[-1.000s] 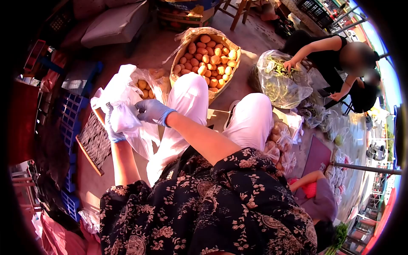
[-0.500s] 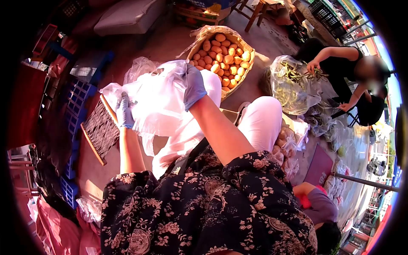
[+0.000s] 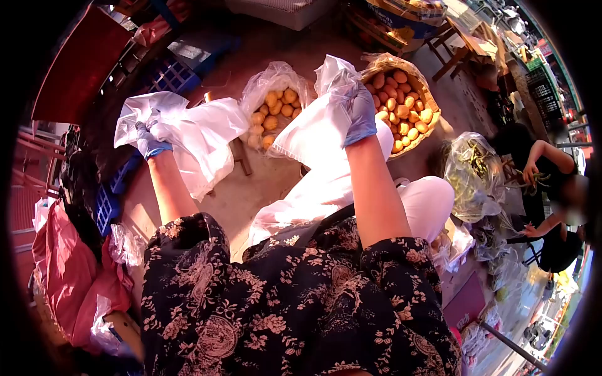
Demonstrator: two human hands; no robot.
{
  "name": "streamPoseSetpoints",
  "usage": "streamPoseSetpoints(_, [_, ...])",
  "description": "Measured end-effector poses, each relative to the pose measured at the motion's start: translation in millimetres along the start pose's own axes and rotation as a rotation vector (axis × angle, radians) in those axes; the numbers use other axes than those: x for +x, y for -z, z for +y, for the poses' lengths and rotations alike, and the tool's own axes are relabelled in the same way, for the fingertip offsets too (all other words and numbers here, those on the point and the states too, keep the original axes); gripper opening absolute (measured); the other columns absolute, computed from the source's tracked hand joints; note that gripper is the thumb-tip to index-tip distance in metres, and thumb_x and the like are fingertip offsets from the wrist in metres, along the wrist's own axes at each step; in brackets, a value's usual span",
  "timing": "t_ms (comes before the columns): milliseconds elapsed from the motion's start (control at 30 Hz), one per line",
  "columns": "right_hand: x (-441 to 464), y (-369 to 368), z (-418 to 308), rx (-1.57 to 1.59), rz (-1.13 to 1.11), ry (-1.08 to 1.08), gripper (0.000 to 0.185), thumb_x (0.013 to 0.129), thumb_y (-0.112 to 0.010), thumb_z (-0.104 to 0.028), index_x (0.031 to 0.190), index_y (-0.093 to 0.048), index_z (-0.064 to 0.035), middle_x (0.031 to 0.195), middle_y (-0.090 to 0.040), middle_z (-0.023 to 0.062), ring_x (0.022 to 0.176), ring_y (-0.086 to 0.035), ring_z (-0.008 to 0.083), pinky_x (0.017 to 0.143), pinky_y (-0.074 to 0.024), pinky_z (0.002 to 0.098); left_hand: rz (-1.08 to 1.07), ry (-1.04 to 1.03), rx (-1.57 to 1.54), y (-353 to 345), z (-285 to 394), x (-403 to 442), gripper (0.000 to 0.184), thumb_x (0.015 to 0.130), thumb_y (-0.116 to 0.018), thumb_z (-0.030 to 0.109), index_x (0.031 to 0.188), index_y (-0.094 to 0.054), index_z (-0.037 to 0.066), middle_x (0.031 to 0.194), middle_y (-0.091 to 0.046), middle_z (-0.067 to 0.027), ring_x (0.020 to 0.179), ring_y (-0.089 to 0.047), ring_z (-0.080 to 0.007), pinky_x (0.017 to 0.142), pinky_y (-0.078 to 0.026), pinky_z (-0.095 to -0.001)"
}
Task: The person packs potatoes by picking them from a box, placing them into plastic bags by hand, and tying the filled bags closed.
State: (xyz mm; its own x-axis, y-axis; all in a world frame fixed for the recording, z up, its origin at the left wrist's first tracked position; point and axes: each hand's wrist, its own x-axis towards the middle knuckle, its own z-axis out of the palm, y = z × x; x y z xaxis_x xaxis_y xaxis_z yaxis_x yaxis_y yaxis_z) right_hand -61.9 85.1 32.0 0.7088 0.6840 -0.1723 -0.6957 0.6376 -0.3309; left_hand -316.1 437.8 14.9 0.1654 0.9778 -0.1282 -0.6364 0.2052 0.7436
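Both my hands wear blue gloves. My left hand [image 3: 150, 139] is closed on one bunched white plastic bag [image 3: 204, 135], which spreads out to the right of it. My right hand [image 3: 362, 114] grips a second stretch of white plastic [image 3: 321, 119] that hangs over my knee. A gap separates the two pieces of plastic. Between my hands, farther off, stands a clear bag of round yellow-orange produce [image 3: 271, 113]. Just beyond my right hand is a lined basket [image 3: 433, 88] full of oval orange-brown produce.
At the right a person [image 3: 552, 163] handles green pods over a clear bag [image 3: 467, 188]. Blue crates [image 3: 172, 78] stand at the left, near a red panel [image 3: 78, 66]. Pink cloth [image 3: 69, 269] lies lower left. A wooden stool [image 3: 454, 47] is at the back right.
My hands have moved wide apart, each with white plastic, which has separated into two pieces. The view has turned left, and the bag of yellow-orange produce shows more fully.
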Motion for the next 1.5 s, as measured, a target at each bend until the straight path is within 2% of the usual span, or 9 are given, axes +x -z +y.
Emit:
streamPoseSetpoints(300, [17, -9, 111, -0.256, 0.024, -0.299, 0.020, 0.092, -0.048, -0.010, 0.109, -0.057, -0.0056, 0.096, -0.062, 0.0074, 0.082, -0.061, 0.0197, 0.074, -0.0530, 0.0331, -0.612, -0.217, -0.249, 42, 118, 94, 0.028, 0.095, -0.042, 0.024, 0.100, -0.055, 0.000, 0.088, -0.061, -0.0103, 0.070, -0.059, -0.0185, 0.059, -0.050, -0.0289])
streamPoseSetpoints(367, [-3, -37, 112, -0.441, 0.023, -0.277, 0.023, 0.091, -0.045, -0.006, 0.112, -0.054, -0.0045, 0.101, -0.060, 0.0099, 0.086, -0.061, 0.0238, 0.077, -0.0530, 0.0372, -0.009, -0.451, 0.193, -34, 103, -4, 0.031, 0.094, -0.049, 0.025, 0.070, -0.054, 0.005, 0.063, -0.054, -0.0023, 0.047, -0.045, -0.0131, 0.046, -0.041, -0.0248])
streamPoseSetpoints(500, [3, -24, 116, -0.605, 0.021, -0.341, 0.026, 0.093, -0.042, -0.009, 0.116, -0.055, -0.0060, 0.105, -0.061, 0.0118, 0.093, -0.061, 0.0252, 0.080, -0.0534, 0.0394, 0.101, -0.639, 1.065, 34, 6, 23, 0.032, 0.088, -0.057, 0.030, 0.070, -0.056, 0.003, 0.058, -0.057, -0.0082, 0.051, -0.054, -0.0207, 0.050, -0.041, -0.0325])
streamPoseSetpoints(567, [-5, -27, 111, -0.616, 0.060, -0.389, 0.025, 0.093, -0.043, -0.010, 0.115, -0.056, -0.0050, 0.107, -0.061, 0.0121, 0.096, -0.061, 0.0247, 0.082, -0.0529, 0.0387, -0.054, -0.499, 1.533, 70, -45, 12, 0.037, 0.082, -0.061, 0.035, 0.094, -0.059, 0.000, 0.079, -0.062, -0.0183, 0.066, -0.058, -0.0303, 0.064, -0.046, -0.0372])
streamPoseSetpoints(667, [-10, -24, 105, -0.453, 0.118, -0.392, 0.025, 0.094, -0.042, -0.008, 0.114, -0.056, -0.0030, 0.107, -0.061, 0.0118, 0.097, -0.061, 0.0238, 0.084, -0.0526, 0.0374, -0.238, 0.078, 2.029, 125, -92, 15, 0.048, 0.083, -0.059, 0.036, 0.115, -0.054, 0.001, 0.093, -0.063, -0.0167, 0.074, -0.061, -0.0249, 0.069, -0.047, -0.0355])
streamPoseSetpoints(900, [14, 19, 95, -0.364, 0.090, -0.355, 0.024, 0.093, -0.042, -0.007, 0.111, -0.056, -0.0003, 0.106, -0.060, 0.0124, 0.096, -0.059, 0.0226, 0.088, -0.0498, 0.0314, -0.373, 0.412, 1.780, 73, -53, -30, 0.055, 0.083, -0.059, 0.034, 0.127, -0.048, 0.003, 0.099, -0.063, -0.0143, 0.077, -0.062, -0.0208, 0.071, -0.047, -0.0331])
streamPoseSetpoints(1167, [-3, 14, 85, -0.382, 0.113, -0.334, 0.024, 0.088, -0.045, 0.003, 0.109, -0.056, 0.0004, 0.100, -0.061, 0.0114, 0.085, -0.062, 0.0213, 0.076, -0.0535, 0.0300, -0.666, -0.218, 1.718, 79, -53, 0, 0.064, 0.080, -0.061, 0.022, 0.138, -0.035, 0.019, 0.138, -0.040, -0.0159, 0.127, -0.039, -0.0300, 0.104, -0.031, -0.0343])
streamPoseSetpoints(1300, [-7, 18, 75, -0.399, 0.149, -0.308, 0.024, 0.088, -0.047, -0.001, 0.110, -0.055, 0.0025, 0.105, -0.061, 0.0116, 0.089, -0.062, 0.0210, 0.080, -0.0519, 0.0293, -0.573, -0.091, 1.893, 98, -68, 14, 0.061, 0.081, -0.060, 0.020, 0.138, -0.037, 0.020, 0.147, -0.025, -0.0096, 0.134, -0.026, -0.0276, 0.108, -0.026, -0.0329])
streamPoseSetpoints(1500, [-11, 24, 55, -0.336, 0.137, -0.299, 0.028, 0.090, -0.042, -0.010, 0.112, -0.054, 0.0036, 0.106, -0.061, 0.0129, 0.093, -0.060, 0.0237, 0.085, -0.0501, 0.0340, -0.432, -0.149, 1.306, 79, -82, 0, 0.029, 0.085, -0.054, 0.008, 0.112, -0.062, 0.008, 0.104, -0.066, -0.0057, 0.095, -0.061, -0.0144, 0.085, -0.045, -0.0247])
